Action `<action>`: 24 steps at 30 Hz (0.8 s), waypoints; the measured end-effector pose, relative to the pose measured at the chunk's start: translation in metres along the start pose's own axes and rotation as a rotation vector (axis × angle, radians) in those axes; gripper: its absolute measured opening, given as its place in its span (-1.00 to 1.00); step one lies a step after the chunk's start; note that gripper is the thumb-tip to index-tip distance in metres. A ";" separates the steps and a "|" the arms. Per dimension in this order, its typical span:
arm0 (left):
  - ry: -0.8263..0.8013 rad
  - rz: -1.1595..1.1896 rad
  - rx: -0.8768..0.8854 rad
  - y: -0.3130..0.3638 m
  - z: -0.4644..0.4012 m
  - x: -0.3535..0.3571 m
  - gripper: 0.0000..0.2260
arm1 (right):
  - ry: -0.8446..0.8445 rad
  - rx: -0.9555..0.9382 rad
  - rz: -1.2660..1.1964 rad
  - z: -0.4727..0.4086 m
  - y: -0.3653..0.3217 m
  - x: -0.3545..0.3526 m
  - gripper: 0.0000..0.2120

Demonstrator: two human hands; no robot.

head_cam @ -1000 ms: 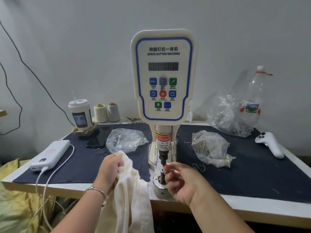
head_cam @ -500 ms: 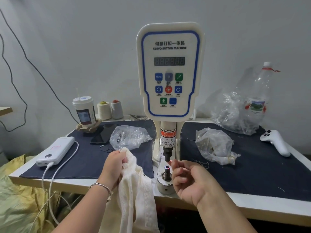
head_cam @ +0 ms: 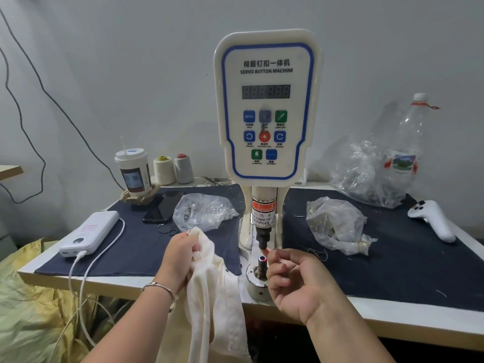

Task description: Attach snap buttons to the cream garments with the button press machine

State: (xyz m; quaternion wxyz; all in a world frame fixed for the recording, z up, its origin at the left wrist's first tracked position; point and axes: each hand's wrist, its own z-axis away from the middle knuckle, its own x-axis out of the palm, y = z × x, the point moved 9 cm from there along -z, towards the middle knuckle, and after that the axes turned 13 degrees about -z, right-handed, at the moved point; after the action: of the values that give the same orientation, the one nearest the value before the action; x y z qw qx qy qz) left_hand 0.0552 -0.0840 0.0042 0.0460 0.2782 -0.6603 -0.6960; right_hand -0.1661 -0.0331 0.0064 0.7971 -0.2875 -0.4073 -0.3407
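Observation:
The white servo button machine [head_cam: 267, 106] stands at the middle of the table. Its upper punch [head_cam: 262, 238] hangs just above the lower die [head_cam: 262, 260], whose top shows a small ring lit red by the laser. My left hand [head_cam: 178, 255] grips a bunched edge of the cream garment [head_cam: 217, 297], which hangs over the table's front edge left of the die. My right hand [head_cam: 296, 281] sits right of the die with curled fingers. Its thumb and forefinger tips meet beside the punch tip, and nothing shows between them.
Two clear bags of snap parts [head_cam: 204, 210] [head_cam: 336, 224] lie on the dark mats either side of the machine. A power bank [head_cam: 89, 233], phone [head_cam: 162, 209], cup [head_cam: 133, 171] and thread spools [head_cam: 164, 170] are at left. A white controller [head_cam: 432, 218] and bottle [head_cam: 408, 142] are at right.
My right hand has come off the lower die, uncovering its top, and its fingertips now sit higher beside the punch. My left hand keeps its hold on the garment.

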 end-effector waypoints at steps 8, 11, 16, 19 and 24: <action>-0.003 0.013 -0.027 -0.004 -0.002 0.000 -0.88 | -0.050 -0.026 -0.056 0.005 0.001 0.003 -0.75; -0.025 0.019 -0.049 -0.005 0.000 0.000 -0.86 | -0.076 -0.057 -0.086 0.006 0.001 0.000 -0.68; -0.077 0.002 0.004 0.008 -0.005 -0.014 -0.86 | 0.037 -0.225 0.196 0.005 0.013 -0.011 -0.74; -0.088 -0.056 0.066 0.012 -0.010 -0.029 -0.86 | 0.040 -0.398 0.565 -0.008 0.028 0.012 -0.84; -0.115 0.029 0.067 -0.006 -0.014 -0.027 -0.91 | -0.041 -0.799 1.207 -0.061 0.034 0.104 -0.84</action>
State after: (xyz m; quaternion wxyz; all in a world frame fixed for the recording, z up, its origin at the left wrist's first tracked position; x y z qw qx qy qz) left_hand 0.0863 -0.0838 0.0077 0.0087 0.2294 -0.6889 -0.6876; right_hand -0.0664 -0.0899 0.0577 0.6724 -0.7381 -0.0365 0.0415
